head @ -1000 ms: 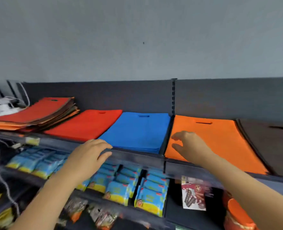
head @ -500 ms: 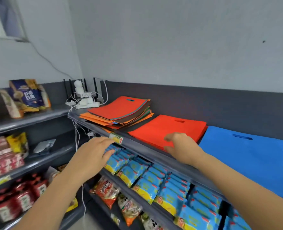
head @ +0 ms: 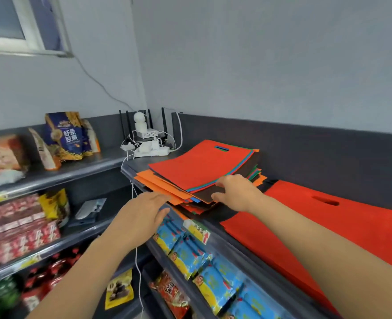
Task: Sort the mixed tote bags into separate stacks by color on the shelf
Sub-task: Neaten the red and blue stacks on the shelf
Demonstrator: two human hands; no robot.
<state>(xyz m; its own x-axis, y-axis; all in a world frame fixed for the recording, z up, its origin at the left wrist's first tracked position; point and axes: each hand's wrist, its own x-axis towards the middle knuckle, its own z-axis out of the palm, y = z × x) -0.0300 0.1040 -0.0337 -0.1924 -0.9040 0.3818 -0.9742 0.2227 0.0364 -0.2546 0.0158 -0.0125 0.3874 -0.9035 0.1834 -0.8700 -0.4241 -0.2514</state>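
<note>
partway through: red tote stack (head: 328,226) set apart on the shelf (head: 139,165), mixed pile (head: 202,166) left to sort, right hand (head: 238,194) pinching its top layers, left hand (head: 142,212) fingers relaxed

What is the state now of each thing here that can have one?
mixed stack: unsorted, several colours, edges fanned, on the shelf.
red stack: one colour, flat, beside the mixed stack.
left hand: open, fingertips at the mixed stack's front edge.
right hand: on the mixed stack's near corner; grip unclear.
power strip: adapters plugged in.
</note>
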